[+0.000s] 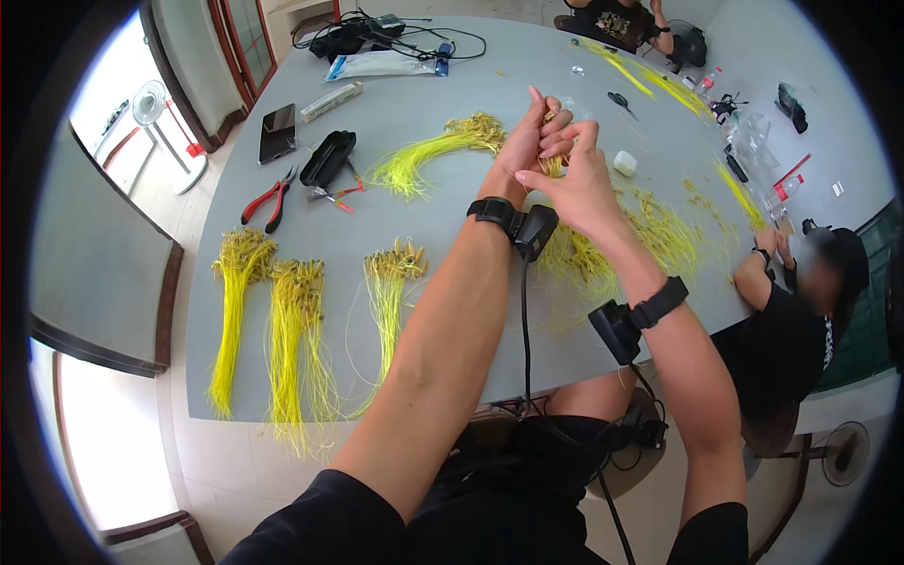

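Observation:
My two hands meet above the table's middle. My left hand (530,143) is closed with its fingers curled, and a small cluster of brass-coloured strand ends (552,167) shows between it and my right hand. My right hand (579,179) has bent fingers and the thumb drawn in against that cluster; its exact grip is partly hidden. Beneath my right wrist spreads a loose heap of thin yellow strands (650,235) with brassy tips. Left of my hands lies a yellow bundle (414,162). Three further bundles, (226,330) far left, (285,358) beside it and one near my left forearm (384,306), line the near-left side.
Red-handled pliers (267,204), a black case (330,158), a phone (278,134) and tangled black cables (377,36) occupy the left side of the grey table (320,221). Scissors (621,104) and a small white box (624,163) lie beyond my right hand. Co-workers sit right and far.

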The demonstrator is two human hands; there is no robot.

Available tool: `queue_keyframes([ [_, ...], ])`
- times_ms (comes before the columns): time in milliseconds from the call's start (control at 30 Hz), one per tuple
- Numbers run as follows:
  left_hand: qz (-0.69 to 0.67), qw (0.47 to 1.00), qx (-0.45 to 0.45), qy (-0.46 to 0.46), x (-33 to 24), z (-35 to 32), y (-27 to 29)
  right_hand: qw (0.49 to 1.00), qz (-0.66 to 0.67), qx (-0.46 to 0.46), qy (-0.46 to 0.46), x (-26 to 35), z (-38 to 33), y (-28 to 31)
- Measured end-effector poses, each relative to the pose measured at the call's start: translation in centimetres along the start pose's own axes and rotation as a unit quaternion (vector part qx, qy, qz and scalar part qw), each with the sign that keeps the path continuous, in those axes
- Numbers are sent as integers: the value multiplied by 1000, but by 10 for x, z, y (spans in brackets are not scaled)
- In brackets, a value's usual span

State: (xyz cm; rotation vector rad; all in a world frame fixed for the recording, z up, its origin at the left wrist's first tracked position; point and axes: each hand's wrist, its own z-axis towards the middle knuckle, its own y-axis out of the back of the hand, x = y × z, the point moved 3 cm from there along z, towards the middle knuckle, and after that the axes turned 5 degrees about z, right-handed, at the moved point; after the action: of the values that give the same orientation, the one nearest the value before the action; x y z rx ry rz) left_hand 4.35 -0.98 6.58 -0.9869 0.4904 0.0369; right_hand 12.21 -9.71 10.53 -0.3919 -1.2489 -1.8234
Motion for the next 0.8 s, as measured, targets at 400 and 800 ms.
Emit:
queue_keyframes([
  [400,-62,997,-54,-15,0,-3,22,984,72,90,-139,0,-5,7],
  [800,-303,952,-47,14,2,-1,32,974,170,85,-119,-9,-31,51],
])
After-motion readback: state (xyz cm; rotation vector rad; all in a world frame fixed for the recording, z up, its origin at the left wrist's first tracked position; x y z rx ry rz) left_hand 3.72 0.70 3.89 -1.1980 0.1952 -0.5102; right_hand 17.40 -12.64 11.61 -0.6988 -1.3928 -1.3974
